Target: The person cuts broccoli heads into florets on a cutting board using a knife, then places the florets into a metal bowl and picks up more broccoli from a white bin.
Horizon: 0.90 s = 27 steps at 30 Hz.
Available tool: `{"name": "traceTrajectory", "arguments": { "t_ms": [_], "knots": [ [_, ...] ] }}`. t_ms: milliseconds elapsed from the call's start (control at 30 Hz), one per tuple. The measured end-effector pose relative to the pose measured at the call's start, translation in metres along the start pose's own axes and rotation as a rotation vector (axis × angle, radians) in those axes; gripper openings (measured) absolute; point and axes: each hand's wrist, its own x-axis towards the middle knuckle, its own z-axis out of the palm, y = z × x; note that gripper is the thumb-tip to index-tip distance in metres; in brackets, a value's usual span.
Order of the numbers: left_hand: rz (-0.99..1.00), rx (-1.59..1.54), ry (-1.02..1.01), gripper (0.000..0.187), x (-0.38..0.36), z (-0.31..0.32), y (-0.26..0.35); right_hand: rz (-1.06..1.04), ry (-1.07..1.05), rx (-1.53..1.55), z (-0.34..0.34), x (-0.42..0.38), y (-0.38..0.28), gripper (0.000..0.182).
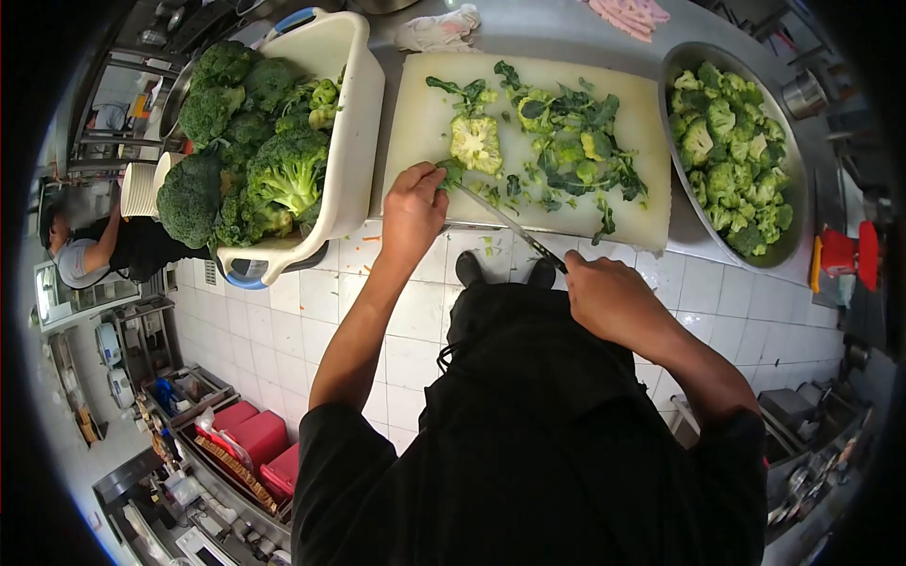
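In the head view my right hand (613, 292) is wrapped round the handle of a knife (514, 229), its blade pointing up and left over the front edge of a white cutting board (425, 113). My left hand (413, 208) is closed at the board's front left, pinching a small green broccoli piece (453, 174) close to the knife tip. Just beyond lies a broccoli stem chunk (475, 143) with its pale cut face up. Broccoli leaves and scraps (576, 141) are scattered over the board's middle and right.
A white tub (363, 123) heaped with broccoli heads (250, 141) stands left of the board. To the right is a metal bowl (800, 160) of cut florets (731, 156). Cloths (439, 30) lie at the back. Another person (94, 245) is at far left.
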Motion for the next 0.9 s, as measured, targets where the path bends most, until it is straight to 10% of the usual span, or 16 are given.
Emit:
{"name": "traceTrajectory", "arguments": {
  "t_ms": [267, 567, 800, 900],
  "knots": [
    [-0.075, -0.041, 0.047, 0.03, 0.015, -0.018, 0.0, 0.006, -0.013, -0.026, -0.004, 0.007, -0.001, 0.025],
    [0.004, 0.103, 0.552, 0.031, 0.118, -0.132, -0.021, 0.008, 0.066, 0.104, -0.008, -0.026, 0.021, 0.024],
    [0.241, 0.36, 0.476, 0.032, 0.166, -0.105, -0.015, 0.194, 0.153, 0.247, -0.015, -0.061, 0.043, 0.026],
    [0.13, 0.019, 0.042, 0.033, 0.157, -0.029, 0.034, 0.323, 0.13, 0.323, -0.019, -0.073, 0.052, 0.026]
  ]
}}
